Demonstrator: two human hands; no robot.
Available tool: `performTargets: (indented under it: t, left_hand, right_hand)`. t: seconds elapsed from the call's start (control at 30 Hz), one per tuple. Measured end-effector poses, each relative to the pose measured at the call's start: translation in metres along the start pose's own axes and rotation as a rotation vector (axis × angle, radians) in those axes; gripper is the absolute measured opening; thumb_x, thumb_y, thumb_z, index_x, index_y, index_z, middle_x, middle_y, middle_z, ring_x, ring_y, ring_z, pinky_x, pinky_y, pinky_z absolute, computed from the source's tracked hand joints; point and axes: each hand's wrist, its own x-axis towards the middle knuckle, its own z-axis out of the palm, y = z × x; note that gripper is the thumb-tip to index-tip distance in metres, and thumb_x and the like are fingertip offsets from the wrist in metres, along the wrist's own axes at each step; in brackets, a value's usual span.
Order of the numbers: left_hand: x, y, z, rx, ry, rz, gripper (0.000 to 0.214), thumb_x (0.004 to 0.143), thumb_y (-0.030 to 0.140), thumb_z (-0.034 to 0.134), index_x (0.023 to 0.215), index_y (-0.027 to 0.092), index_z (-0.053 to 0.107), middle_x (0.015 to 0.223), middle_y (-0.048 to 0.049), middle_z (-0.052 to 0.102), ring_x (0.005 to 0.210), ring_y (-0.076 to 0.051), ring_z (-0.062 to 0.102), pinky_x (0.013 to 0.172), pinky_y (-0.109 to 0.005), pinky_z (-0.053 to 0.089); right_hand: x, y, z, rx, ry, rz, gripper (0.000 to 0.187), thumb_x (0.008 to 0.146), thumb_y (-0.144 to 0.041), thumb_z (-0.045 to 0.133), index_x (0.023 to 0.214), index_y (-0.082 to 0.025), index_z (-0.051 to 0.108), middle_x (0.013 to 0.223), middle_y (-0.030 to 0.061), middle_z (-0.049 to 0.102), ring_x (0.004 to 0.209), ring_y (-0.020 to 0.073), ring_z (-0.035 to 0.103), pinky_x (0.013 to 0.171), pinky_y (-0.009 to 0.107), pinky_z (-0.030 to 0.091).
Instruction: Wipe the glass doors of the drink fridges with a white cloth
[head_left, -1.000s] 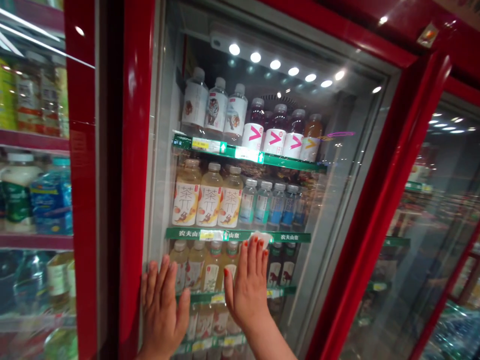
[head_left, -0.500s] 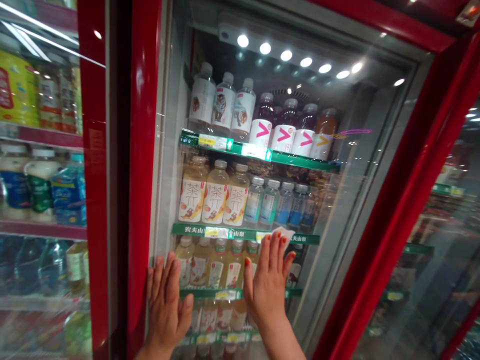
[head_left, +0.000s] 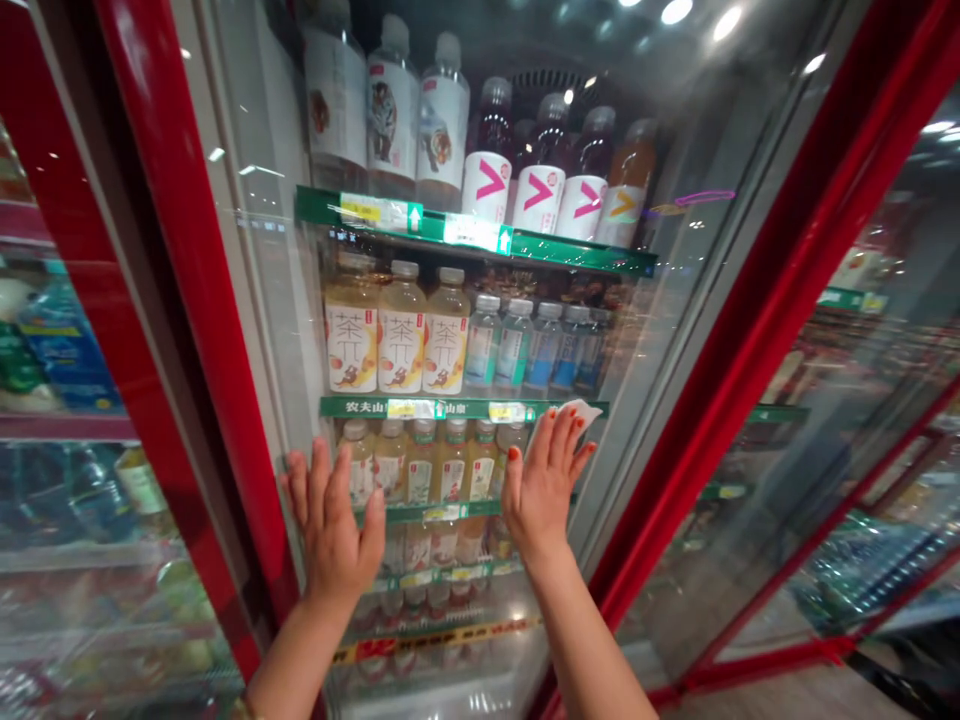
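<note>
My left hand (head_left: 330, 525) lies open against the glass door (head_left: 442, 545) of a drinks fridge, near its left edge, with the fingers up and a little apart. Nothing is in it. With extended fingers, my right hand (head_left: 545, 490) presses a white tissue (head_left: 587, 411) to the same glass. Part of the tissue shows past the fingertips; the rest is hidden under them. Behind the pane, bottles with white fruit labels (head_left: 403, 345) and bottles of pale yellow drink (head_left: 454, 465) stand on shelves above and between my hands.
A red door frame (head_left: 750, 300) slants along the right side, and another red upright (head_left: 180, 240) runs along the left. Higher up, dark purple bottles (head_left: 487, 185) stand on a green-edged shelf (head_left: 581, 255). More glass-fronted fridges flank this one. Grey floor (head_left: 795, 690) shows at lower right.
The view has tilted down and come closer, so more of both forearms shows. The right hand, with the tissue, remains near the same shelf strip. The left hand stays flat, its fingers spread more.
</note>
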Motion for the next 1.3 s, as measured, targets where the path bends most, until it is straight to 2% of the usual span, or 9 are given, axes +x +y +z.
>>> performTargets:
  t: [0.17, 0.3, 0.47, 0.57, 0.7, 0.9, 1.03, 1.17, 1.3]
  left_hand:
    - [0.003, 0.045, 0.023, -0.060, -0.027, 0.117, 0.082, 0.099, 0.016, 0.064, 0.174, 0.031, 0.032, 0.185, -0.0095, 0.026, 0.174, -0.034, 0.016, 0.141, -0.062, 0.017]
    - [-0.008, 0.057, 0.034, -0.082, -0.074, 0.103, 0.084, 0.099, 0.016, 0.065, 0.174, 0.033, 0.031, 0.184, -0.0086, 0.027, 0.173, -0.034, 0.018, 0.141, -0.062, 0.015]
    - [-0.015, 0.070, 0.039, -0.062, -0.060, 0.044, 0.086, 0.100, 0.015, 0.064, 0.175, 0.035, 0.028, 0.185, -0.0050, 0.026, 0.174, -0.032, 0.017, 0.142, -0.060, 0.013]
    - [-0.015, 0.086, 0.046, -0.050, -0.009, -0.022, 0.085, 0.101, 0.015, 0.063, 0.176, 0.034, 0.027, 0.185, -0.0054, 0.024, 0.174, -0.032, 0.016, 0.142, -0.061, 0.012]
    - [-0.018, 0.100, 0.056, -0.012, 0.035, -0.085, 0.086, 0.101, 0.015, 0.063, 0.176, 0.034, 0.026, 0.186, -0.0065, 0.023, 0.174, -0.031, 0.015, 0.142, -0.059, 0.012]
    - [-0.025, 0.114, 0.066, 0.089, 0.045, -0.137, 0.086, 0.102, 0.016, 0.065, 0.176, 0.036, 0.025, 0.186, -0.0068, 0.023, 0.174, -0.031, 0.015, 0.142, -0.058, 0.015]
    - [-0.032, 0.136, 0.073, 0.135, 0.054, -0.185, 0.082, 0.103, 0.017, 0.063, 0.175, 0.036, 0.028, 0.185, -0.0068, 0.024, 0.174, -0.030, 0.017, 0.141, -0.054, 0.018]
    - [-0.041, 0.149, 0.075, 0.160, 0.029, -0.162, 0.080, 0.104, 0.015, 0.059, 0.175, 0.037, 0.029, 0.185, -0.0043, 0.025, 0.174, -0.026, 0.018, 0.140, -0.043, 0.017]
    - [-0.045, 0.149, 0.074, 0.159, 0.026, -0.140, 0.079, 0.105, 0.016, 0.059, 0.175, 0.039, 0.030, 0.185, -0.0029, 0.027, 0.173, -0.025, 0.020, 0.140, -0.042, 0.015]
  right_hand:
    - [-0.047, 0.004, 0.014, 0.050, -0.126, -0.321, 0.074, 0.109, -0.030, 0.053, 0.177, -0.033, 0.024, 0.179, 0.0063, 0.041, 0.174, 0.0296, 0.016, 0.139, 0.065, 0.012]
    - [-0.107, 0.049, 0.019, -0.013, -0.060, -0.077, 0.078, 0.111, -0.027, 0.044, 0.179, -0.022, 0.006, 0.182, 0.0193, 0.028, 0.174, 0.0342, 0.013, 0.135, 0.074, 0.020]
    - [-0.038, 0.075, 0.011, 0.063, 0.076, 0.218, 0.076, 0.114, -0.033, 0.032, 0.178, -0.016, -0.005, 0.185, 0.0248, 0.001, 0.174, 0.0387, -0.002, 0.129, 0.082, 0.023]
    - [-0.018, 0.049, 0.004, 0.077, 0.017, -0.089, 0.074, 0.110, -0.028, 0.043, 0.179, -0.021, 0.016, 0.184, 0.0135, 0.025, 0.175, 0.0315, 0.004, 0.137, 0.073, 0.017]
    - [-0.066, 0.060, 0.001, 0.036, -0.016, -0.484, 0.065, 0.100, -0.028, 0.056, 0.164, -0.039, 0.053, 0.174, -0.0130, 0.045, 0.173, 0.0197, 0.013, 0.145, 0.048, 0.000]
    - [-0.039, 0.117, -0.004, 0.018, 0.066, -0.116, 0.083, 0.110, -0.029, 0.047, 0.178, -0.014, 0.002, 0.185, 0.0149, 0.010, 0.174, 0.0322, -0.002, 0.136, 0.076, 0.016]
    - [-0.004, 0.090, -0.004, 0.139, -0.028, -0.288, 0.078, 0.108, -0.026, 0.053, 0.178, -0.023, 0.018, 0.183, 0.0112, 0.027, 0.175, 0.0323, 0.000, 0.138, 0.070, 0.018]
    - [-0.048, 0.104, -0.004, 0.200, -0.072, -0.550, 0.063, 0.109, -0.032, 0.059, 0.170, -0.029, 0.044, 0.174, -0.0021, 0.047, 0.175, 0.0203, 0.007, 0.143, 0.049, 0.009]
    - [-0.057, 0.146, -0.003, 0.116, 0.024, -0.356, 0.069, 0.111, -0.027, 0.050, 0.176, -0.024, 0.029, 0.179, 0.0042, 0.038, 0.174, 0.0253, 0.010, 0.142, 0.059, 0.012]
